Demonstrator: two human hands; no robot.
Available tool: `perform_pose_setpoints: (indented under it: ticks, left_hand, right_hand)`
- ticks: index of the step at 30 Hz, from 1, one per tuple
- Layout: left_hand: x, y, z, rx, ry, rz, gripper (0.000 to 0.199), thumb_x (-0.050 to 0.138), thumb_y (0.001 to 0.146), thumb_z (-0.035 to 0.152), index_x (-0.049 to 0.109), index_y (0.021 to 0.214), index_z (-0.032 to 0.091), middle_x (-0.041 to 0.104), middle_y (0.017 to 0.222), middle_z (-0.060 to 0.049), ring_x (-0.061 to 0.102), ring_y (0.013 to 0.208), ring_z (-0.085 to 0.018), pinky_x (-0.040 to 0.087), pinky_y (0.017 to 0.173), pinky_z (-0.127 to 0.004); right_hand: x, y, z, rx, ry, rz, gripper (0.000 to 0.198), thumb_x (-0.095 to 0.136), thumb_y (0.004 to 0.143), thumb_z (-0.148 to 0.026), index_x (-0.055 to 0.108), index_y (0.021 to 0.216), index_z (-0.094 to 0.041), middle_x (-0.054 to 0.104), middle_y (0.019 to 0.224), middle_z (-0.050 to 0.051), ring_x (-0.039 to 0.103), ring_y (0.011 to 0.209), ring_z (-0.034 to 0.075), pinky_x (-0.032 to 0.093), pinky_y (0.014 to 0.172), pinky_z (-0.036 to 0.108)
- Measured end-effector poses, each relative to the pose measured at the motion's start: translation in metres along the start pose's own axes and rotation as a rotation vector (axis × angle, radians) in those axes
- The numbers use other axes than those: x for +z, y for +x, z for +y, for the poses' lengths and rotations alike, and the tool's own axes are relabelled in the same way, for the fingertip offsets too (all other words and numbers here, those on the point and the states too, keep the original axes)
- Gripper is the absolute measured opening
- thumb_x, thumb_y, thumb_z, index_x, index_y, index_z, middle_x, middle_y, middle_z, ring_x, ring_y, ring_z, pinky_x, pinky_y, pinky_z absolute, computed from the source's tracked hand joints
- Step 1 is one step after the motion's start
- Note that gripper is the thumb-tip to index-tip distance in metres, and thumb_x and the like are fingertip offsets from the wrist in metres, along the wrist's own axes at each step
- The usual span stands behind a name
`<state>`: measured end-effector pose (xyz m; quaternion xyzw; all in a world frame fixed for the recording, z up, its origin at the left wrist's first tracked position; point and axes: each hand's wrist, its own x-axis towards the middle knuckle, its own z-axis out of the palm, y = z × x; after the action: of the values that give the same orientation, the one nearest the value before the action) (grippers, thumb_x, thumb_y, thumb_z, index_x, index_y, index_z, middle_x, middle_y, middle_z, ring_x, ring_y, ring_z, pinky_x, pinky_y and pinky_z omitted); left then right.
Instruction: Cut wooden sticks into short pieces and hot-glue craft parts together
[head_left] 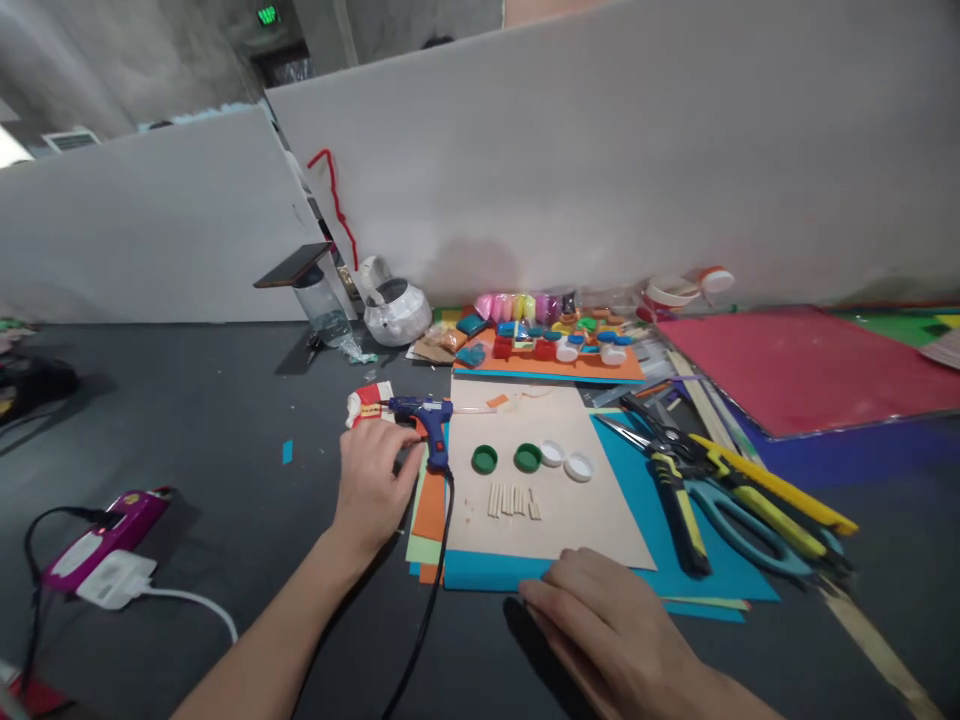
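Observation:
My left hand [377, 478] rests by a blue hot glue gun [436, 424]. Its thumb and index finger are loosely apart at the gun's orange trigger, and the other fingertips are hidden. The gun lies on its side, nozzle by a red and white packet [369, 403], a clear glue stick [474, 410] at its back. My right hand [607, 620] hovers or rests at the near paper edge, fingers loosely extended, nothing visible in it. Between the hands, beige paper [555, 540] carries green caps [484, 459], white caps [579, 467] and several short wooden sticks [514, 500].
Long-nose pliers [679, 510], blue-handled scissors [750, 540] and a yellow cutter [780, 485] lie right. Modelling clay [525, 308] and paint pots [568, 348] stand behind, beside a silver kettle [397, 312] and a glass jar [322, 308]. A purple power strip [112, 535] lies left; the gun's cord [429, 610] runs toward me.

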<state>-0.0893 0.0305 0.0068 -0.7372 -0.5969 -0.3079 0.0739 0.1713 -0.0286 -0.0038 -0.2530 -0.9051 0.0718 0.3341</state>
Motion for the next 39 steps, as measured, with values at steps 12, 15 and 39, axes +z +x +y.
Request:
perform_pose_setpoints:
  ticks: [12, 15, 39]
  left_hand:
    - [0.021, 0.005, 0.015, -0.085, 0.264, -0.297, 0.034, 0.050, 0.088, 0.049, 0.057, 0.078, 0.017, 0.062, 0.076, -0.005, 0.057, 0.077, -0.024, 0.032, 0.069, -0.037]
    - [0.018, 0.004, 0.015, -0.033, 0.164, -0.209, 0.028, 0.051, 0.089, 0.043, 0.060, 0.090, 0.017, 0.064, 0.089, -0.007, 0.058, 0.086, -0.024, 0.035, 0.073, -0.037]
    - [-0.011, 0.018, 0.048, -0.052, -0.327, -0.321, 0.015, 0.059, 0.079, 0.022, 0.051, 0.091, 0.019, 0.058, 0.081, -0.001, 0.056, 0.072, -0.015, 0.045, 0.067, -0.029]
  right_hand:
    - [0.004, 0.002, 0.005, 0.047, 0.000, -0.073, 0.014, 0.046, 0.091, -0.009, 0.059, 0.096, -0.013, 0.055, 0.072, 0.005, 0.041, 0.067, 0.017, 0.030, 0.060, 0.031]
    - [0.003, 0.002, 0.006, 0.060, 0.002, -0.088, 0.015, 0.045, 0.092, -0.010, 0.059, 0.096, -0.012, 0.054, 0.073, 0.005, 0.041, 0.067, 0.017, 0.030, 0.060, 0.030]
    - [-0.008, -0.005, 0.003, 0.077, -0.064, -0.123, 0.019, 0.043, 0.093, -0.012, 0.059, 0.084, -0.014, 0.053, 0.071, 0.005, 0.039, 0.066, 0.018, 0.027, 0.060, 0.031]
